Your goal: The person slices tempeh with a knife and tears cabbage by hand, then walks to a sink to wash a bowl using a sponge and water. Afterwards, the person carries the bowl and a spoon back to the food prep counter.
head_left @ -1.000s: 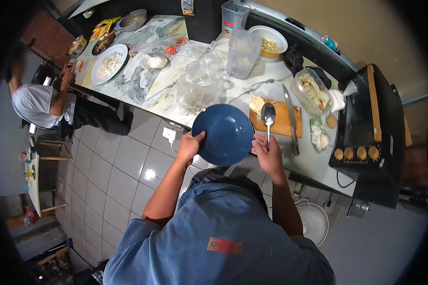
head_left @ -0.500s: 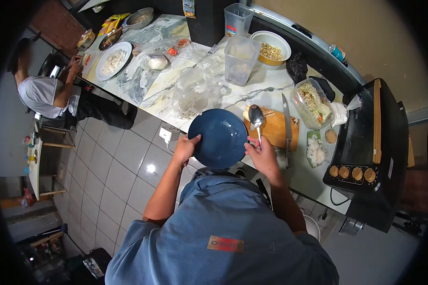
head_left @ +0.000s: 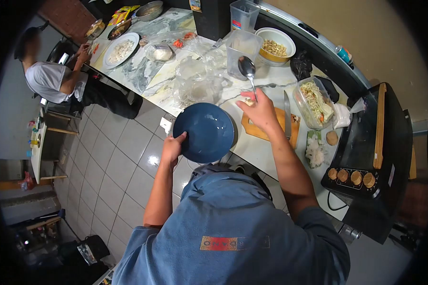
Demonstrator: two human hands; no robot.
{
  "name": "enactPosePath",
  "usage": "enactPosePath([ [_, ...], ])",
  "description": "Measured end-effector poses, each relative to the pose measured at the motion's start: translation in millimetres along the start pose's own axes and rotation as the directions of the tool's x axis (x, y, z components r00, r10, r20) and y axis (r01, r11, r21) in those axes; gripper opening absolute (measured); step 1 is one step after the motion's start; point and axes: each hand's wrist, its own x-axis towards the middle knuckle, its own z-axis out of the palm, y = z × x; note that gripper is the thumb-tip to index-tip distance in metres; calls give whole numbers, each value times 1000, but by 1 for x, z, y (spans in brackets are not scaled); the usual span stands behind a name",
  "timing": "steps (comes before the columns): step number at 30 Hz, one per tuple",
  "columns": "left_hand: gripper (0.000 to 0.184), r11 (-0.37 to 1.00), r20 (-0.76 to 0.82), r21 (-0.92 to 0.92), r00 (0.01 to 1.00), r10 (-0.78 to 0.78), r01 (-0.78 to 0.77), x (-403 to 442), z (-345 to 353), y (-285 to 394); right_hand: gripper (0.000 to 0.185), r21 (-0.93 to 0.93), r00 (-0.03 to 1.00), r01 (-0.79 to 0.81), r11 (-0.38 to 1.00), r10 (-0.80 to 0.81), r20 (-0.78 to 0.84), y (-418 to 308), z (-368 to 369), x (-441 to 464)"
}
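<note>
A dark blue bowl (head_left: 203,133) is gripped at its left rim by my left hand (head_left: 172,148), thumb over the edge. It looks empty apart from small glints. My right hand (head_left: 261,113) pinches the handle of a metal spoon (head_left: 247,67), bowl end raised over the counter. Beneath that hand lies a wooden cutting board (head_left: 256,129), partly covered by it, with a knife (head_left: 287,116) resting across. Just right of the board are a clear container of shredded vegetables (head_left: 315,102) and a white heap of food (head_left: 315,151) on a green wrapper.
Plastic bags (head_left: 193,83) and a clear plastic pitcher (head_left: 238,50) stand behind the bowl. A black oven (head_left: 366,142) is at the right. A white plate (head_left: 121,51) sits farther left, near a person (head_left: 57,80) at the counter's far end.
My right hand has left the bowl's rim and moved up and forward with the spoon. My left hand still holds the bowl, now slightly further left in view.
</note>
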Motion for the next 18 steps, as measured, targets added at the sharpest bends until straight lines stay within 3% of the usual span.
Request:
enactPosePath([
  [2,28,999,-22,-26,999,31,-31,-3,-8,-4,45,-88,999,4,996,0,39,-17,12,17],
  [4,27,999,-53,-36,998,18,-20,-12,-11,2,57,-50,984,157,986,-152,97,-18,31,36],
  [7,26,998,-105,-68,994,5,-13,-17,-21,-3,61,-196,966,203,959,-163,202,-27,58,53],
  [9,26,995,-135,-96,991,14,-27,-18,-25,-4,62,-190,954,236,953,-190,232,-23,78,63],
  [11,26,994,-188,-105,982,14,-35,-26,-26,3,52,-53,945,254,966,-236,226,-19,93,73],
  [15,27,989,-220,-121,974,52,-80,-24,-41,-3,40,-77,966,181,980,-163,201,-30,107,97],
  [18,28,990,-270,-115,962,43,-77,-23,-49,-8,31,-90,974,229,969,-227,26,-50,115,124],
])
